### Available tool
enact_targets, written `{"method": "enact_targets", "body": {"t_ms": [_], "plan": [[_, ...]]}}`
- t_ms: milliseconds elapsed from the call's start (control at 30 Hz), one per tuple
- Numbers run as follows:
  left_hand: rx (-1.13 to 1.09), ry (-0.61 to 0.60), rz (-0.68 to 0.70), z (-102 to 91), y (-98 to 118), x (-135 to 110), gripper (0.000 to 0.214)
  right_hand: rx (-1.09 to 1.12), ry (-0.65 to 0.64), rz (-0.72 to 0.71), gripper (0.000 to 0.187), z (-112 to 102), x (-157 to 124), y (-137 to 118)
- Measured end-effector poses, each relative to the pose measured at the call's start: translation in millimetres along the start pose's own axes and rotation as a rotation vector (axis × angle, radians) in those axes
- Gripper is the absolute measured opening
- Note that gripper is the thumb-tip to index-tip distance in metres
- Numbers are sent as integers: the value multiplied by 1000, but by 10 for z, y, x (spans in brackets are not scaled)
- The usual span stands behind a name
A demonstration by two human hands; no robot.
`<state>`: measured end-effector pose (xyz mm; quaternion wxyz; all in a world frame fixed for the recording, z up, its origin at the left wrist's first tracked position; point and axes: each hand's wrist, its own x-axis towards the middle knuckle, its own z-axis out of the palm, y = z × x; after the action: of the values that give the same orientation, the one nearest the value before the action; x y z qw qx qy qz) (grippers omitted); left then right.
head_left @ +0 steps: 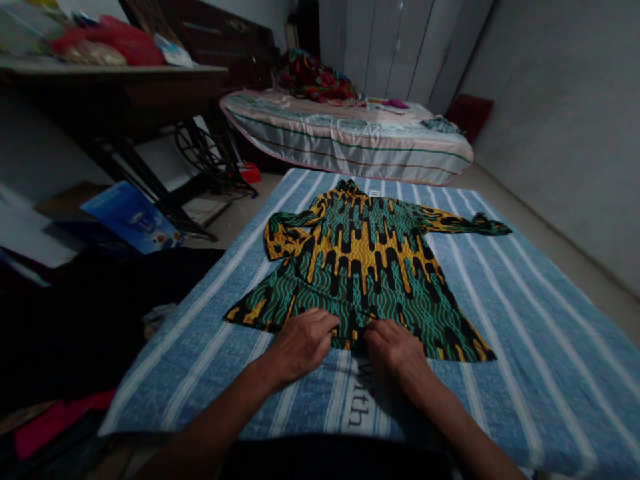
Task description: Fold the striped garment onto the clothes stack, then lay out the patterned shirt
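A long-sleeved patterned shirt (365, 253) in green, yellow and black lies spread on a blue-and-white striped cloth (200, 373). Its collar points away from me and its hem lies nearest. The right-side sleeve stretches outward, while the left-side one is bent back toward the body. My left hand (307, 337) pinches the hem left of its middle, fingers curled in. Close beside it, my right hand (395, 347) grips the same hem with closed fingers. Between the two hands a short stretch of hem shows, and a crease runs across the fabric just above.
Beyond the cloth stands a bed (350, 133) with a bunched red floral blanket (315, 77). On the left are a sewing machine table (150, 77) with bags on top and a blue box (133, 217) below. A bare wall (565, 100) rises on the right.
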<state>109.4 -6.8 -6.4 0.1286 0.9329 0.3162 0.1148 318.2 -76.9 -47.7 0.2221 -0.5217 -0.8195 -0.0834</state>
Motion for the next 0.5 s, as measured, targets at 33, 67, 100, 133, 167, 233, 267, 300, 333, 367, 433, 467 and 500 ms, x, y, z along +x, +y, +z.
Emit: {"method": "enact_targets", "body": {"t_ms": [33, 67, 100, 133, 167, 233, 267, 300, 333, 367, 433, 467, 500], "plan": [[-4, 3, -2, -3, -5, 3, 21, -10, 2, 1, 14, 7, 3, -2], [-6, 2, -4, -6, -8, 7, 20, -22, 2, 1, 13, 11, 7, -6], [-6, 0, -5, -9, -11, 10, 20, -35, 2, -1, 12, 12, 13, -11], [-6, -4, -5, -11, -13, 12, 19, -47, -3, -1, 11, 9, 20, -17], [-8, -8, -5, -12, -14, 13, 19, -55, -9, 0, 11, 2, 28, -25], [-19, -14, -4, -16, -16, 14, 19, -58, -24, 7, 11, -21, 41, -42], [-25, -16, -5, -20, -16, 13, 19, -54, -21, 11, 12, -33, 45, -50], [-29, -19, -7, -27, -15, 12, 19, -45, -10, 12, 12, -42, 46, -57], [-30, -22, -9, -36, -13, 10, 19, -31, 8, 7, 13, -48, 44, -64], [-26, -27, -13, -47, -11, 8, 20, -16, 31, -4, 14, -49, 39, -71], [-16, -49, -13, -76, -5, 2, 18, 17, 77, -38, 16, -35, 23, -82], [-13, -69, -7, -92, -1, -2, 17, 31, 94, -55, 18, -23, 14, -86], [-13, -94, 1, -108, 4, -6, 16, 43, 109, -72, 19, -8, 5, -90]]}}
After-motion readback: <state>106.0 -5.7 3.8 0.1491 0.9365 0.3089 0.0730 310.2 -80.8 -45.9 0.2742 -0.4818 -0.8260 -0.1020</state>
